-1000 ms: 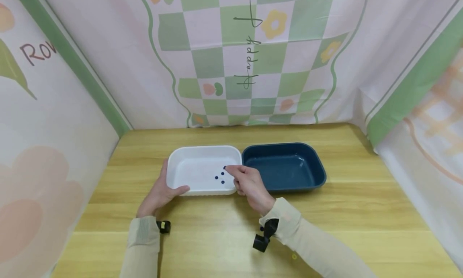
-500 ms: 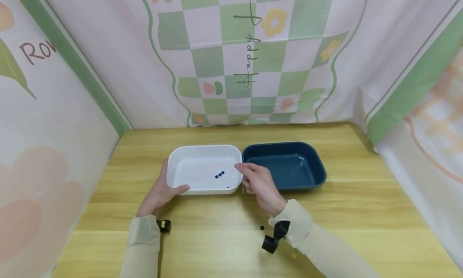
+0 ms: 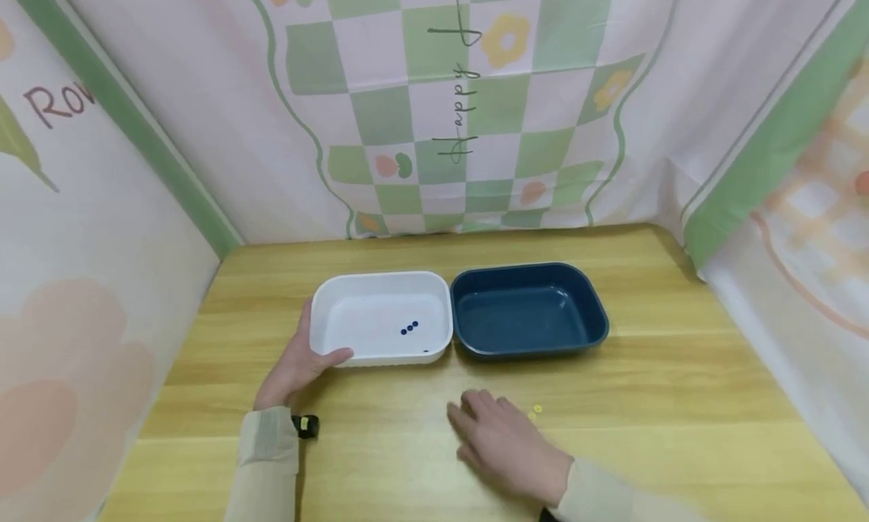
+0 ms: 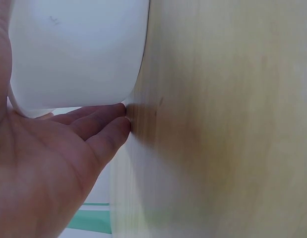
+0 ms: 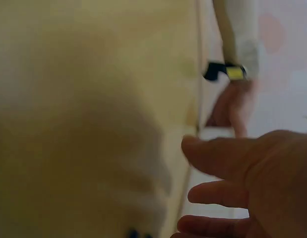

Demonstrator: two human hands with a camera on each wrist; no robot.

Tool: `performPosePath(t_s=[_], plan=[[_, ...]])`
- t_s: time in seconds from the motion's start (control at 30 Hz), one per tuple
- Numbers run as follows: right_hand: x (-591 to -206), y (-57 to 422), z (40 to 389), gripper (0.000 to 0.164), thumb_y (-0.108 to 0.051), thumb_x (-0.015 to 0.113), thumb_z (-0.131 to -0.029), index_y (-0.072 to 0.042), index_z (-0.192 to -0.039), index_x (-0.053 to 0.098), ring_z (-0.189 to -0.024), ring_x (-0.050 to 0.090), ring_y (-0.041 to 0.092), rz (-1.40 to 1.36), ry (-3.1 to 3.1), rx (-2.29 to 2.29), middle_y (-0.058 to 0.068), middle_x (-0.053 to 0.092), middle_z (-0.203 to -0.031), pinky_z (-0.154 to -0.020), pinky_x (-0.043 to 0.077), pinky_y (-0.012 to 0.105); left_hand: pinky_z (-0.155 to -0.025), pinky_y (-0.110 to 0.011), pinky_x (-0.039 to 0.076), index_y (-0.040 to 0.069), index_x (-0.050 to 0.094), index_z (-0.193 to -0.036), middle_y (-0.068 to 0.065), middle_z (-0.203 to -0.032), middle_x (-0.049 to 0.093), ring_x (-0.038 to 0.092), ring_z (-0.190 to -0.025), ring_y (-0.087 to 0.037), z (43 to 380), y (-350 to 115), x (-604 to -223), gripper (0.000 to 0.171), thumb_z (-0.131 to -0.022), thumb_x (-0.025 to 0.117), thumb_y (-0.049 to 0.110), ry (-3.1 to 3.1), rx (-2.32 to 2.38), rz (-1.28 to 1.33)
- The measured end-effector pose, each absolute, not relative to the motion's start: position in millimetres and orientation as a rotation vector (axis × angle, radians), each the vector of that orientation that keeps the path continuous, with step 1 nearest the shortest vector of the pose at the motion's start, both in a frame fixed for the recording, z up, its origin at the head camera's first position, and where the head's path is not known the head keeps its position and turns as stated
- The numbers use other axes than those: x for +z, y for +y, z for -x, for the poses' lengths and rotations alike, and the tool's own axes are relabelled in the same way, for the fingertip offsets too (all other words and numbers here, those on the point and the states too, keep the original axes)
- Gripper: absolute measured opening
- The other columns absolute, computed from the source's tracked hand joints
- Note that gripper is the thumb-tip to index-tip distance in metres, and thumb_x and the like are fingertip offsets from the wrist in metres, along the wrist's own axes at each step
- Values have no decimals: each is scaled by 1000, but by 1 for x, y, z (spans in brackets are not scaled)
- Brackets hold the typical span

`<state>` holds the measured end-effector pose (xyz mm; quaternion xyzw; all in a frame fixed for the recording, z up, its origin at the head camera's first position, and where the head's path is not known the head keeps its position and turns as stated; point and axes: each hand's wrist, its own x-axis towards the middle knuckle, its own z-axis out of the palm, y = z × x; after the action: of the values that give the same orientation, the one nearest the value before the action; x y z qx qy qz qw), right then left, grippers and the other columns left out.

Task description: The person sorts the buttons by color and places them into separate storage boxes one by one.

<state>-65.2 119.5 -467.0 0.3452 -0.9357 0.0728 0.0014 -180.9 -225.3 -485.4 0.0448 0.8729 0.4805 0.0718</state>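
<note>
My left hand [image 3: 295, 363] holds the white rectangular tray [image 3: 380, 280] at its left end, thumb over the front rim. In the left wrist view its fingers [image 4: 106, 134] lie along the tray's outer wall, tips at the tabletop. Inside the tray, small dark blue beads [image 3: 409, 328] sit in a short row, and another bead [image 3: 425, 351] shows at the front wall. Over the table in front of the trays, my right hand [image 3: 505, 439] has its fingers loosely spread and nothing between them. Blurred dark blue pieces [image 5: 134, 233] show below it in the right wrist view.
A dark blue tray [image 3: 523, 318] stands against the white tray's right side. Small yellow rings [image 3: 538, 409] lie on the wooden table [image 3: 380, 446] just beyond my right hand. Patterned cloth [image 3: 434, 115] hangs behind the table and at both sides.
My right hand has moved from over the white tray toward me, its pinched fingers now spread. One bead rolled to the tray's front wall as the others lined up. The left hand stays put.
</note>
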Motion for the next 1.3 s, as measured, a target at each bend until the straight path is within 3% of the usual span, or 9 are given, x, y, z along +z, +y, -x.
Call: performPosePath(t_s=[0.17,0.37,0.47,0.63,0.77,0.9,1.03,1.17,1.3], plan=[[-483,117,46,19,-15,64,-88,-11,-107,64,-83,48,18,-1163,-2769,10,3,52,-97,-65,46,30,-111,-60,18,21,-18,-154,-23,-160,3,17,-141,-44,178,-226,-485,125,-79,80,40,2650,1360,-127],[-482,119,40,13,-5,61,-80,-12,-90,64,-72,40,14,-1224,-2708,-30,-2,47,-82,-57,35,24,-108,-63,23,23,-10,-155,-25,-155,20,28,-136,-44,177,-222,-486,121,-78,82,33,2623,1444,-176],[-480,118,39,15,-7,64,-80,-14,-92,66,-73,42,13,-1306,-2728,-14,-3,49,-83,-59,37,25,-108,-63,22,23,-10,-156,-24,-156,19,28,-136,-44,178,-221,-486,121,-78,82,34,2616,1457,-183],[-476,116,39,18,-12,71,-79,-19,-95,67,-75,39,9,-1470,-2811,143,-8,49,-85,-61,37,22,-111,-61,17,22,-18,-154,-23,-160,4,18,-141,-44,179,-220,-483,126,-78,81,39,2600,1410,-125],[-476,116,40,14,-26,71,-85,-21,-98,66,-77,40,8,-1490,-2845,206,-8,48,-89,-62,36,21,-112,-61,15,19,-20,-153,-23,-160,-1,14,-142,-45,178,-222,-481,127,-78,81,39,2595,1393,-106],[-481,122,38,39,-39,61,-94,-14,-124,59,-105,51,17,-1395,-2870,138,3,55,-120,-79,47,32,-111,-61,17,21,-18,-154,-23,-160,2,18,-141,-44,177,-222,-483,126,-78,81,38,2584,1413,-95],[-485,131,37,57,-45,53,-97,-12,-144,46,-128,45,27,-1362,-2896,111,12,44,-146,-95,46,45,-111,-61,18,24,-18,-154,-23,-159,5,20,-140,-45,177,-222,-485,126,-78,81,38,2583,1421,-106],[-484,136,43,50,-37,57,-97,-14,-140,51,-127,45,30,-1264,-2901,148,13,46,-143,-96,45,47,-110,-61,19,22,-16,-154,-24,-159,8,22,-139,-45,180,-222,-484,125,-78,82,35,2601,1441,-141],[-483,140,53,36,-23,62,-93,-12,-128,61,-112,50,28,-1114,-2865,110,11,53,-126,-88,45,44,-110,-62,20,22,-16,-154,-24,-158,9,23,-138,-45,181,-222,-483,125,-78,81,36,2601,1432,-135]])
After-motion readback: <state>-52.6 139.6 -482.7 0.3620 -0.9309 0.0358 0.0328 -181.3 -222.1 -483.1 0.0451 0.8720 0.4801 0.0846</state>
